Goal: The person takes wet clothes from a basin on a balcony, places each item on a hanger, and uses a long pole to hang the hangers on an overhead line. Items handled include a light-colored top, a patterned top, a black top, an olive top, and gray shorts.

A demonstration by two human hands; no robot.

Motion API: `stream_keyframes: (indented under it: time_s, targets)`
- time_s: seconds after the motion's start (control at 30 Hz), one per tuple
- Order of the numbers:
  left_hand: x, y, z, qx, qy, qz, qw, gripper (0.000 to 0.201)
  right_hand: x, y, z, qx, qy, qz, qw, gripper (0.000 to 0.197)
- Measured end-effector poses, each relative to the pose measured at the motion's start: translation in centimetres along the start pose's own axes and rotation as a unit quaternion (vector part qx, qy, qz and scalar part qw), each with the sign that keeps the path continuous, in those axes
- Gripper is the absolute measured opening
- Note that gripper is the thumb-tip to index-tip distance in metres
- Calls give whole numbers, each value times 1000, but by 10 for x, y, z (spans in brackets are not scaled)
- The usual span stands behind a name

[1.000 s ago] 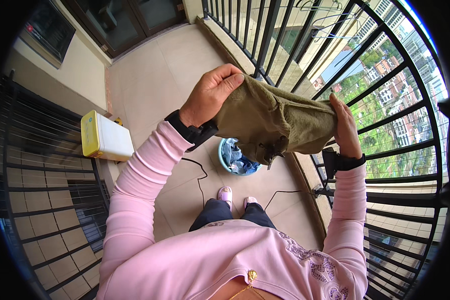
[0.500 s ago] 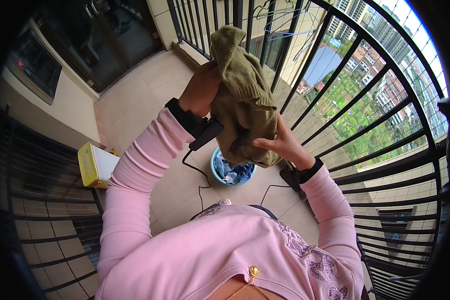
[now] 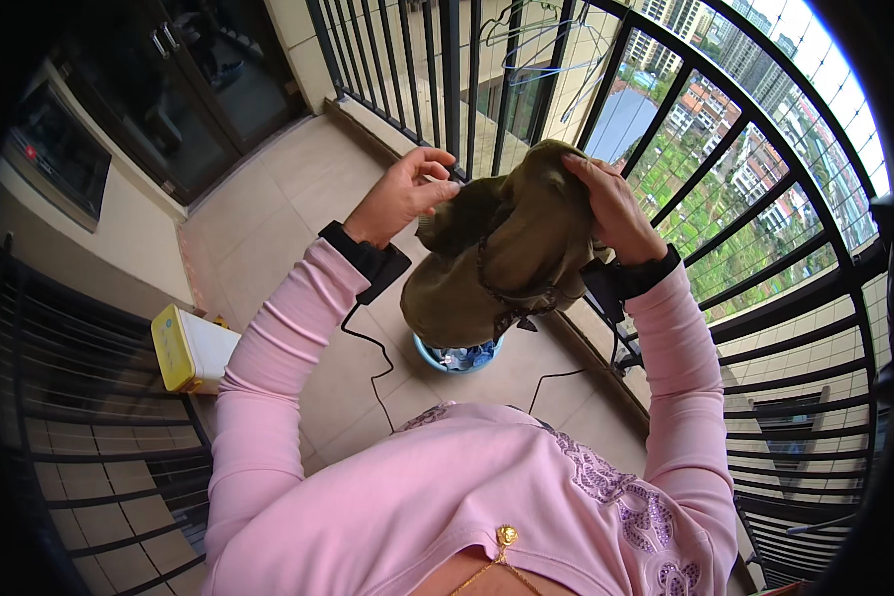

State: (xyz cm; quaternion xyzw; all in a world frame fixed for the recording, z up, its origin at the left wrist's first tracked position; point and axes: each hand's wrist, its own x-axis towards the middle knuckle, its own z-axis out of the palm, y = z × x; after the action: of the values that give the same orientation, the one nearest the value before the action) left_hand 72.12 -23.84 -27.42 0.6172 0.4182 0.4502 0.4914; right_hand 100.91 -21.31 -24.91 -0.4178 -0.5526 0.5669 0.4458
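An olive-green knitted garment (image 3: 512, 253) with a ribbed edge hangs bunched in the air in front of me. My right hand (image 3: 621, 204) grips its upper right part, thumb on the near side and the other fingers mostly hidden behind the cloth. Beside the garment's upper left edge is my left hand (image 3: 407, 194), its fingers bent and apart; the fingertips are close to the cloth and nothing shows between them. Below, partly covered by the garment, a light blue basin (image 3: 457, 370) on the floor holds blue clothes (image 3: 467, 356).
Black balcony railings (image 3: 765, 223) curve around the right side, with wire hangers (image 3: 556, 55) near the far bars. A white box with a yellow end (image 3: 194, 350) stands at the left. Glass doors (image 3: 184, 89) are at the far left. Black cables (image 3: 379, 372) run from my wrists.
The garment has turned and come lower. My left hand has let go of its upper part and moved slightly down; my right hand has risen from its lower side to its upper right.
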Motion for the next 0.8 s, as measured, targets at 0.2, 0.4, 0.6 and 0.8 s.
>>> stream_keyframes:
  time_s: [0.2,0.4,0.6,0.8]
  targets:
    - [18,-52,57,-90,-72,59,992,28,0,-26,47,108,-165,39,979,32]
    - [33,-67,58,-162,-9,-34,986,10,-12,-47,29,62,-45,21,997,32]
    - [45,-28,45,-51,-115,4,992,18,7,-33,-25,-230,-101,-63,966,30]
    - [77,0,61,-20,37,35,998,12,133,23,-102,-150,62,-102,981,64]
